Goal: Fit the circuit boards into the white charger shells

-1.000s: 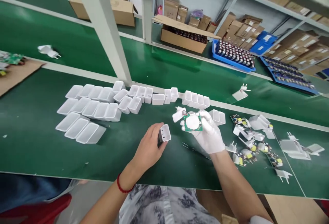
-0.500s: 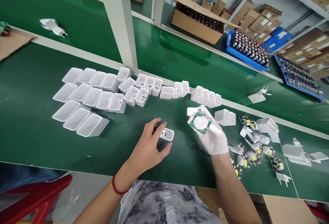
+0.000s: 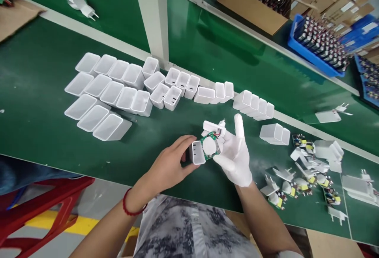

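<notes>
My bare left hand grips a small white plastic housing, its open end turned up and slots showing inside. Right beside its opening is a green circuit board with a round white pad; whether its edge is inside the housing, I cannot tell. My right hand, in a white glove, supports the board from the right, one finger stretched upward and another at the board's lower edge. Wires run from the board to a white plug piece by the gloved fingers. Some of those fingers are hidden behind the board.
Rows of white housings stand at the left and along the back. Boards and plug pieces lie loosely at the right. A metal post rises at the back. Behind are a cardboard box and a blue tray of parts.
My left hand has lifted the housing from the table and turned it open end up. My right hand has brought the board left to the housing, its fingers spreading. The view has shifted.
</notes>
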Tool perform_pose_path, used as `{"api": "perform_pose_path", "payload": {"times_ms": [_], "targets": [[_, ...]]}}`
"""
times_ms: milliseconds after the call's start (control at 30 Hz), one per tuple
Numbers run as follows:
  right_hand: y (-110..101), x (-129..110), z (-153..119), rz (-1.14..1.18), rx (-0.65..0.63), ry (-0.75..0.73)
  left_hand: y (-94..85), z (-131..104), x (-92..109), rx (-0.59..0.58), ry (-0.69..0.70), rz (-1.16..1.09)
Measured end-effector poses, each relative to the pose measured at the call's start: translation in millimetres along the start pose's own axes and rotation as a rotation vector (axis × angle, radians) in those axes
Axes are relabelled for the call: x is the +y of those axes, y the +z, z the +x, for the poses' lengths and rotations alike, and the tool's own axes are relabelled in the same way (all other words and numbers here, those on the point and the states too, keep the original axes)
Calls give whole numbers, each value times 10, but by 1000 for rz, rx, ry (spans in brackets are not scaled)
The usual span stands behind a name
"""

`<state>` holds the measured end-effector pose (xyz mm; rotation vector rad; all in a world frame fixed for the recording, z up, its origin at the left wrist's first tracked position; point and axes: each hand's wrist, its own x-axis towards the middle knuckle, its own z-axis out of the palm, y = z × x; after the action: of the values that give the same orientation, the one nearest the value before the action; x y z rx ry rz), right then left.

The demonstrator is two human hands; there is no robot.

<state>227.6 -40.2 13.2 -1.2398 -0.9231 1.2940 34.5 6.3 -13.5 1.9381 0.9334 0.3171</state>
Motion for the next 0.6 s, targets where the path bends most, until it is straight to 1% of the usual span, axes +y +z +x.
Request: {"api": "perform_pose_path", "payload": {"times_ms": [100, 167, 267, 400, 500, 600], "targets": [[65, 44, 15, 93, 30, -73, 35, 86, -29, 37, 13, 4], [90, 60, 47, 117, 35, -126, 54, 113, -25, 56, 25, 6], [82, 64, 85, 72, -13, -174, 52, 115, -24, 64, 40, 9], [-1, 42, 78, -57, -75, -240, 33, 106, -56, 51, 48, -2], [-48, 33, 57, -156, -92, -243, 30, 114, -78, 24, 53, 3], [-50, 41, 44, -165, -99, -239, 30, 120, -85, 10, 54, 0]]}}
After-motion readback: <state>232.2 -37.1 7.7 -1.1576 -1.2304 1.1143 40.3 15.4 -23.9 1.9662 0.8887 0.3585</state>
